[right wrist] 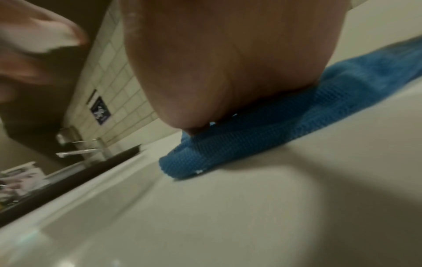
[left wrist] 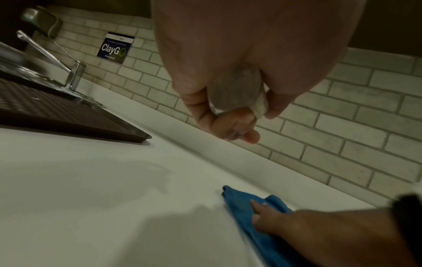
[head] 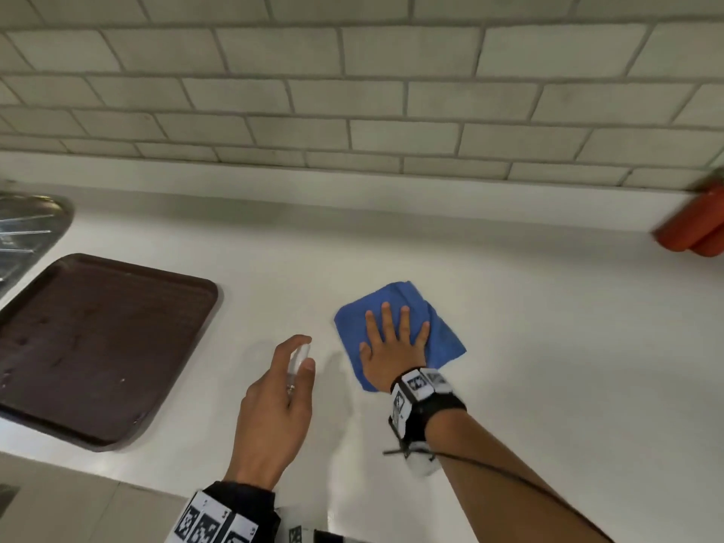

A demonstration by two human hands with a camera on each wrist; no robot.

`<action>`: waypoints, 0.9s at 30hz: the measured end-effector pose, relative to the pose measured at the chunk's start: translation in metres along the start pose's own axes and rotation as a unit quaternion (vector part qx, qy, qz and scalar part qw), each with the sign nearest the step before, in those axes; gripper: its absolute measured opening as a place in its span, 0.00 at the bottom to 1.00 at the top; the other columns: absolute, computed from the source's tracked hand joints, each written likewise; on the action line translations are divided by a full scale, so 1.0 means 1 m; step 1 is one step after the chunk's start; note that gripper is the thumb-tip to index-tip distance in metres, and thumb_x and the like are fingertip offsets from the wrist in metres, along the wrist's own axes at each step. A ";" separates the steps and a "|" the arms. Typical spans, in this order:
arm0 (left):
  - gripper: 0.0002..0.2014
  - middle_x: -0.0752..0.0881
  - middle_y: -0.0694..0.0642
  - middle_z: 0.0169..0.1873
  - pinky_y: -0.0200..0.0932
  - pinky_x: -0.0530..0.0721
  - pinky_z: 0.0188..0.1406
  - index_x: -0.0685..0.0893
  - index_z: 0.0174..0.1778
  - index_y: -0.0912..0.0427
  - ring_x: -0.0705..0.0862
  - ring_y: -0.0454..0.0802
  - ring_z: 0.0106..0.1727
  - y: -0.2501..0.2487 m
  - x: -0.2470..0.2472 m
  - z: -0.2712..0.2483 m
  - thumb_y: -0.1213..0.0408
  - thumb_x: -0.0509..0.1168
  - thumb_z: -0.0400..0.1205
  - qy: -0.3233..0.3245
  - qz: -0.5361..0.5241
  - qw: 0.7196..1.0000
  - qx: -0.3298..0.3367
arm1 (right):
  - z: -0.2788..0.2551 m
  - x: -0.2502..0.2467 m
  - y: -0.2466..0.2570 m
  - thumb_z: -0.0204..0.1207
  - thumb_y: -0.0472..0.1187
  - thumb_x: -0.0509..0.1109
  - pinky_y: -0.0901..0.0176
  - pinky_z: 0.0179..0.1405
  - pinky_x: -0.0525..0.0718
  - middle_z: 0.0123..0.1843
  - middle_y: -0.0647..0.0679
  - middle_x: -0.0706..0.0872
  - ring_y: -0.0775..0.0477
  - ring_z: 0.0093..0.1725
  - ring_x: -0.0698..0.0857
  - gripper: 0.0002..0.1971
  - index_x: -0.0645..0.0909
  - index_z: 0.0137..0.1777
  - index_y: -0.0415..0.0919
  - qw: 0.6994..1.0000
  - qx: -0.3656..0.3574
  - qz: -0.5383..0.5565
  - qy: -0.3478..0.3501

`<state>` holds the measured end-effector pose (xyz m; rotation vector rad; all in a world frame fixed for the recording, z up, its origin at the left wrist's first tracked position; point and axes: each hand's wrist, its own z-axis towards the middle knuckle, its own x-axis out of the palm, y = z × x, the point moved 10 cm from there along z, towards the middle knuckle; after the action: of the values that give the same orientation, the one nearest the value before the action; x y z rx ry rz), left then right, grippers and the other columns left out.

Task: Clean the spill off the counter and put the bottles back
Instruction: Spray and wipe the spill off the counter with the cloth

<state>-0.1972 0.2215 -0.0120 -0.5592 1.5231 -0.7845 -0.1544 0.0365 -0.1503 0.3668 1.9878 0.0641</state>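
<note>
A blue cloth point(head: 442, 339) lies flat on the white counter point(head: 548, 327), right of centre. My right hand point(head: 395, 339) presses on it with straight, spread fingers. To its left, above the counter, my left hand point(head: 282, 389) grips a small clear spray bottle point(head: 296, 360), index finger curled over its top. In the left wrist view the bottle's round base point(left wrist: 237, 90) shows between palm and fingers, with the blue cloth point(left wrist: 258, 216) lower right. The right wrist view shows my palm on the blue cloth point(right wrist: 262, 137).
A dark brown tray point(head: 98, 346) lies on the counter at left, beside a steel sink point(head: 27, 225) with a faucet point(left wrist: 68, 72). An orange object point(head: 693, 229) sits at the far right against the tiled wall point(head: 352, 92).
</note>
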 end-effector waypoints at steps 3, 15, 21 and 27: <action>0.14 0.89 0.55 0.35 0.46 0.86 0.44 0.70 0.67 0.26 0.88 0.49 0.40 0.006 -0.004 0.013 0.52 0.56 0.89 0.008 -0.012 1.000 -0.003 | -0.036 0.027 0.018 0.82 0.60 0.37 0.24 0.77 0.39 0.88 0.46 0.48 0.34 0.86 0.46 0.33 0.50 0.85 0.51 0.999 -0.038 -0.013 -0.018; 0.12 0.89 0.60 0.35 0.42 0.82 0.33 0.70 0.63 0.23 0.83 0.52 0.32 0.040 -0.038 0.032 0.49 0.56 0.89 0.044 -0.017 0.999 0.012 | 0.027 -0.017 -0.048 0.85 0.61 0.40 0.23 0.78 0.39 0.86 0.51 0.29 0.36 0.84 0.33 0.31 0.34 0.84 0.57 0.993 0.114 0.039 0.018; 0.15 0.88 0.62 0.35 0.49 0.84 0.35 0.67 0.59 0.15 0.83 0.52 0.33 0.057 -0.054 0.037 0.49 0.56 0.89 0.053 -0.028 0.998 0.011 | 0.020 0.005 0.058 0.85 0.59 0.42 0.21 0.77 0.38 0.87 0.48 0.31 0.34 0.84 0.34 0.32 0.36 0.85 0.54 0.999 0.033 0.006 0.005; 0.13 0.89 0.58 0.35 0.43 0.83 0.36 0.71 0.66 0.25 0.83 0.48 0.35 0.064 -0.053 0.044 0.47 0.56 0.88 0.069 -0.028 0.997 0.023 | -0.068 0.056 0.066 0.85 0.59 0.41 0.27 0.74 0.57 0.84 0.49 0.65 0.35 0.81 0.66 0.28 0.62 0.83 0.55 0.998 -0.015 -0.044 -0.036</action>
<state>-0.1418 0.2959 -0.0252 -0.5237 1.6176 -0.9159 -0.2220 0.1230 -0.1566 0.2580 1.9275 0.0254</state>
